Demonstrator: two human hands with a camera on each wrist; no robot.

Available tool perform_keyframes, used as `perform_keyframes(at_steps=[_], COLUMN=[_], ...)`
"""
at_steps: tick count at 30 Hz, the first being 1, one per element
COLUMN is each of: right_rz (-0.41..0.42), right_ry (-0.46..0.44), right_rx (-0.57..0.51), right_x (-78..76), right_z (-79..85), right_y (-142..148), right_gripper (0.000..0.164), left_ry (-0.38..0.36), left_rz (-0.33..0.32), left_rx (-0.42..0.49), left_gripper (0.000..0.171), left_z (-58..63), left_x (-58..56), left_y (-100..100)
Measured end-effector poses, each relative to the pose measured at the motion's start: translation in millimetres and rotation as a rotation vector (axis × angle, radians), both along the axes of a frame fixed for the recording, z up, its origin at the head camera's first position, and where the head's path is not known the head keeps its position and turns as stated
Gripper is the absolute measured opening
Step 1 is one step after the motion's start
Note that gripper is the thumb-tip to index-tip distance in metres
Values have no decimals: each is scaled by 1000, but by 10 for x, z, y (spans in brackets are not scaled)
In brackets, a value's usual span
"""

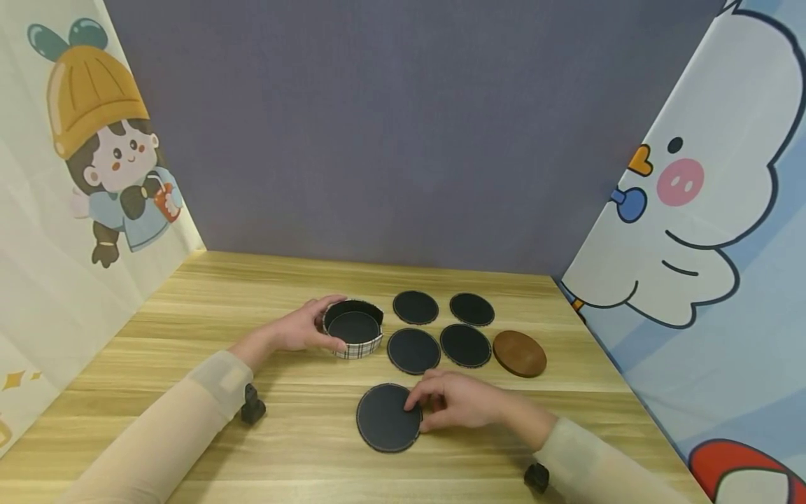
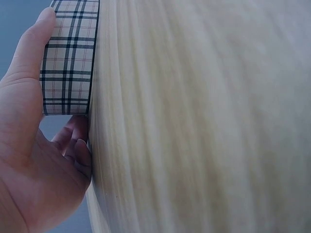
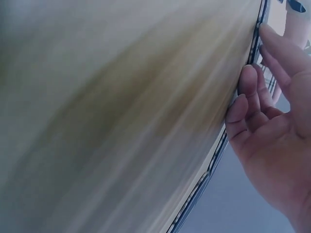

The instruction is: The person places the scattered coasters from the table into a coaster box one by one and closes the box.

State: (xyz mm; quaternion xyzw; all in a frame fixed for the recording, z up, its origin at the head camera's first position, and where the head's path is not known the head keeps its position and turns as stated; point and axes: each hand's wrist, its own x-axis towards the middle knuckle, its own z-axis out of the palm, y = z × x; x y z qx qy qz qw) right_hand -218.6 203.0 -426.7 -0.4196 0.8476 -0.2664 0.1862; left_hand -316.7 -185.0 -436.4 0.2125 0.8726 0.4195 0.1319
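My left hand (image 1: 302,327) grips a round coaster holder (image 1: 355,350) from its left side, thumb along the front wall. The holder has a cream and black plaid outside, a black inside and a gap in its right wall. In the left wrist view the thumb lies against the plaid wall (image 2: 70,63). Nearer to me, a round black coaster (image 1: 385,418) lies on the table. My right hand (image 1: 462,400) has its index finger and thumb at that coaster's right edge. In the right wrist view its other fingers (image 3: 237,112) are bent close to the tabletop.
Behind the right hand lie several more black coasters, among them a front left one (image 1: 413,351) and a back right one (image 1: 472,309). A brown round disc (image 1: 519,353) is to their right. A grey panel (image 1: 378,140) stands behind the wooden table (image 1: 302,448).
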Motion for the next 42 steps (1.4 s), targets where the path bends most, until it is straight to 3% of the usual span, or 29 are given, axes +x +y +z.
perform_keyframes(at_steps=[18, 30, 35, 42], right_rz=[39, 41, 54, 142], right_ry=[4, 11, 67, 136], right_rx=[-6, 9, 23, 129], right_x=[24, 22, 32, 23], right_z=[-44, 17, 53, 75], right_y=[-342, -450, -519, -638], right_gripper=[27, 37, 49, 77], left_ry=[7, 10, 7, 15], left_rz=[1, -11, -11, -9], left_rx=[-18, -30, -30, -50], left_gripper=[114, 114, 113, 115], left_z=[-16, -10, -7, -11], left_x=[2, -26, -21, -20], left_y=[-10, -1, 2, 7])
